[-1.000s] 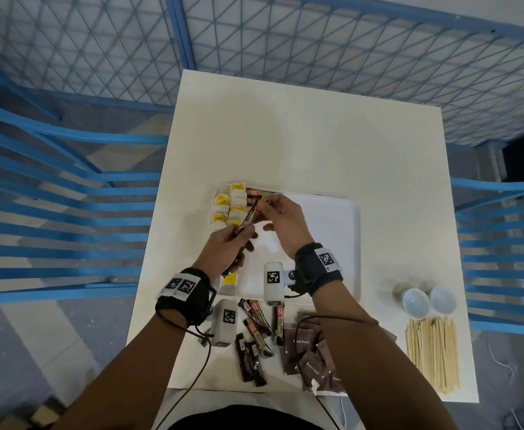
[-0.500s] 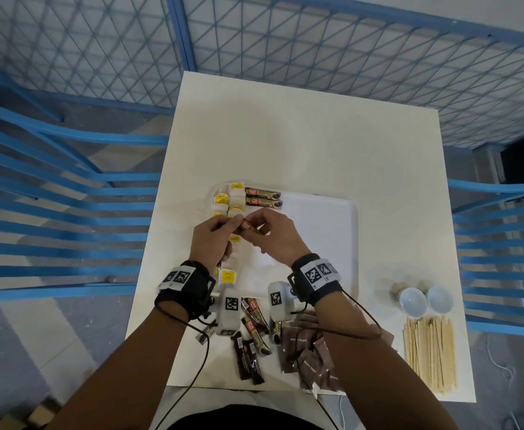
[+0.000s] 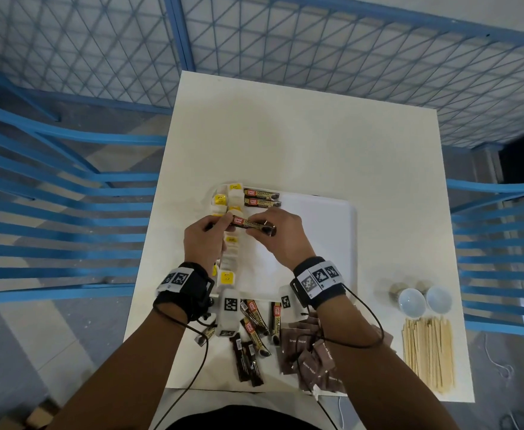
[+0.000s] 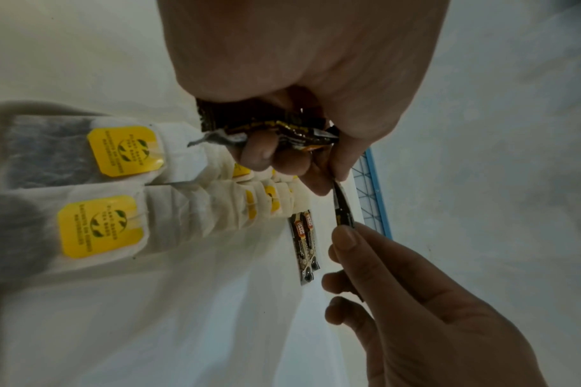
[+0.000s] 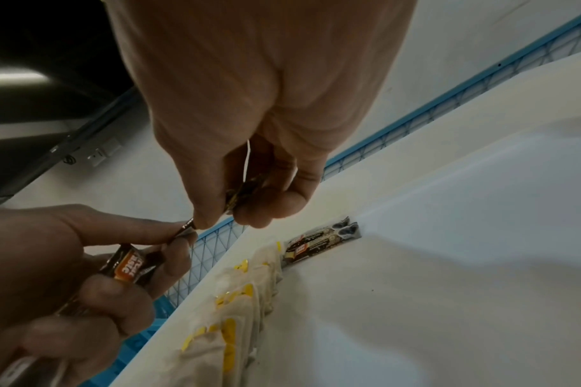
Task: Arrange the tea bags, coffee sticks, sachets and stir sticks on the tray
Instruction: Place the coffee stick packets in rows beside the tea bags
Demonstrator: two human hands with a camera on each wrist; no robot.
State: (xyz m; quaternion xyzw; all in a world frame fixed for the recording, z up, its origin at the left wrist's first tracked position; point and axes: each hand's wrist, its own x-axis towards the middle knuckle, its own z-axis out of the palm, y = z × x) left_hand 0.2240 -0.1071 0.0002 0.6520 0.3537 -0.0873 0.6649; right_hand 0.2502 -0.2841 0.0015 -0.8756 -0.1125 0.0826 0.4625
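Coffee stick (image 3: pixel 252 225) hangs over the tray's (image 3: pixel 322 225) left side, pinched at both ends: my right hand (image 3: pixel 277 240) curls round the dark end, my left hand (image 3: pixel 203 243) nips the red end with more sticks bunched in its palm. Tea bags (image 3: pixel 231 243) line the tray's left edge, two placed sticks (image 3: pixel 262 197) sit at its far-left corner, and its right half lies bare. Stir sticks (image 3: pixel 428 352) wait at the table's (image 3: pixel 301 135) near-right corner.
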